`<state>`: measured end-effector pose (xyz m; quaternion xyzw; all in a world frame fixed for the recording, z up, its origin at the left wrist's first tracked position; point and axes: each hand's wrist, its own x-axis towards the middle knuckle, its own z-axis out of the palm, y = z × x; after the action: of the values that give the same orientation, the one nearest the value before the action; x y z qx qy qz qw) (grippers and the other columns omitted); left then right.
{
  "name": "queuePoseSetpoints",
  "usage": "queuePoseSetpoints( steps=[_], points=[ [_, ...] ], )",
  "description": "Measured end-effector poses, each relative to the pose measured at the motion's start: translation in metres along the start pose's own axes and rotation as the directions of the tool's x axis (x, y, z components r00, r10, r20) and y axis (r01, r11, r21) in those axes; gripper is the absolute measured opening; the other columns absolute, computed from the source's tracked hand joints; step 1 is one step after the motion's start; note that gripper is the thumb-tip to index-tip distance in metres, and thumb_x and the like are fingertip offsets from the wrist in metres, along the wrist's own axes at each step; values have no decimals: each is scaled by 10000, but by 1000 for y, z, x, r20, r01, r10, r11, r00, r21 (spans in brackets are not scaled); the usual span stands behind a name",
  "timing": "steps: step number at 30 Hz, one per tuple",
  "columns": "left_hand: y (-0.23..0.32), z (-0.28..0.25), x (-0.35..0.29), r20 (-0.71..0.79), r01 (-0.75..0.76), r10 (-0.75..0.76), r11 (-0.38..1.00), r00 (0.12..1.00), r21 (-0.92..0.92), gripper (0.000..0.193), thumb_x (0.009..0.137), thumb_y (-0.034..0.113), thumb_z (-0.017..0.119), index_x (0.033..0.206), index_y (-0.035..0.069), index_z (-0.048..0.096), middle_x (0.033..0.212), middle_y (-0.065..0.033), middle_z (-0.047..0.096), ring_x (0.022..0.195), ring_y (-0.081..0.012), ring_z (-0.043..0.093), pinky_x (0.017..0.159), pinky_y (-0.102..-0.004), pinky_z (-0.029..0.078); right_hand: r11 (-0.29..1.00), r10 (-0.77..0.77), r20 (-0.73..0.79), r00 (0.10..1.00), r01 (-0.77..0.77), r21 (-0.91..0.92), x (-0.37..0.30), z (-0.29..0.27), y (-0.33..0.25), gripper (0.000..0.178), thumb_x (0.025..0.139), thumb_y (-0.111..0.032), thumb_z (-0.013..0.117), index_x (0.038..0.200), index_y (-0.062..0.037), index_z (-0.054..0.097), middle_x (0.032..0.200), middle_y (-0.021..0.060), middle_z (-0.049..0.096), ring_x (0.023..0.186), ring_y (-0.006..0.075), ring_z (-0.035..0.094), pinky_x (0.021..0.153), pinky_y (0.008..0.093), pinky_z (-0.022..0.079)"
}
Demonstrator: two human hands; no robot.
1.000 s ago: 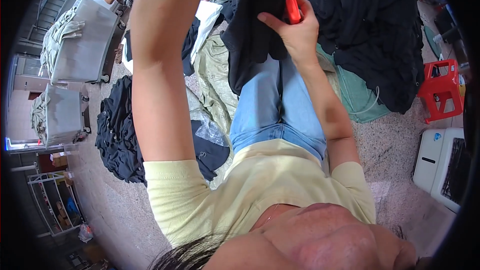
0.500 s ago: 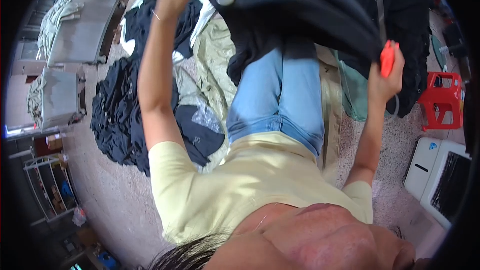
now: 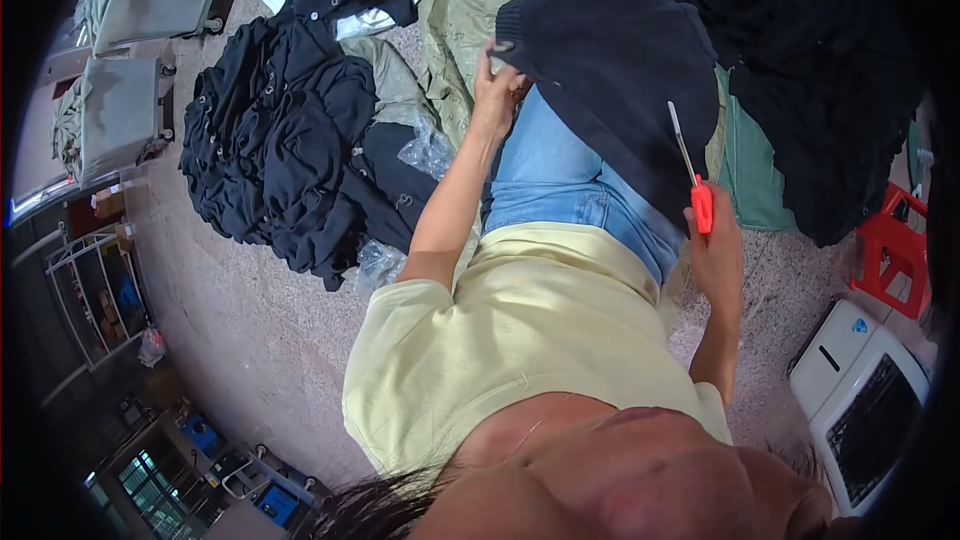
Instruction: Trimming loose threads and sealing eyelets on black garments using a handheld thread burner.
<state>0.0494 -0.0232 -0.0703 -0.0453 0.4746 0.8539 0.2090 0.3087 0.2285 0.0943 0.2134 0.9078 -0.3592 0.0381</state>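
Across my lap lies a dark garment (image 3: 610,50), smooth and rounded, with a ribbed edge at its left end. My left hand (image 3: 495,100) has its fingers closed on that ribbed edge. In my right hand (image 3: 715,255) is a red-handled tool (image 3: 703,208) with a long, narrow metal blade pointing up over the cloth; its exact kind does not show clearly. The right fingers wrap round the handle beside the garment's lower right side, and some of them are hidden.
A heap of dark garments (image 3: 280,140) with ring-like fittings lies on the floor at left, near clear plastic (image 3: 427,150). More dark cloth (image 3: 820,70) is piled at right above green fabric (image 3: 752,160). A red stool (image 3: 890,250) and a white box-shaped unit (image 3: 840,355) stand at far right.
My left hand has come down and right from the top, and the raised garment now rests on my lap. My right hand has moved left and lower, still gripping the red-handled tool.
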Motion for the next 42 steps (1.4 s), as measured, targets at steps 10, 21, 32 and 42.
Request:
queuePoseSetpoints(
  steps=[10, 21, 32, 42],
  points=[
    [42, -1, 2, 70, 36, -62, 945, 996, 326, 441, 835, -68, 695, 1226, 99, 579, 987, -20, 644, 858, -114, 656, 694, -295, 598, 977, -62, 32, 998, 68, -203, 12, 8, -30, 421, 904, -161, 690, 1305, -94, 582, 1196, 178, 601, 1004, 336, 618, 808, 401, 506],
    [56, -14, -6, 308, 213, -152, 961, 939, -175, 159, 889, -37, 424, 995, 65, 484, 1036, -108, 607, 903, -245, 660, 826, -421, 569, 966, -256, 0, 967, 256, -27, 30, 38, -68, 239, 876, -278, 722, 916, -78, 596, 773, 130, 674, 685, 359, 661, 563, 434, 489],
    [21, -19, 18, 384, -477, 505, 64, 773, 876, 363, 807, -110, 560, 1139, 37, 543, 1079, -125, 591, 906, -254, 610, 769, -333, 520, 990, -106, -10, 994, 105, -100, 40, 36, -62, 263, 882, -357, 715, 984, -130, 629, 682, 161, 640, 674, 394, 647, 558, 458, 479],
    [57, 37, -37, 392, -357, -50, 321, 919, 877, 198, 761, 156, 784, 809, 42, 630, 824, -48, 569, 622, -126, 574, 591, -279, 469, 999, 30, -54, 998, -28, 39, 4, -5, -36, 259, 861, -276, 745, 1009, -93, 635, 715, 162, 643, 669, 387, 634, 584, 421, 464]
  ],
)
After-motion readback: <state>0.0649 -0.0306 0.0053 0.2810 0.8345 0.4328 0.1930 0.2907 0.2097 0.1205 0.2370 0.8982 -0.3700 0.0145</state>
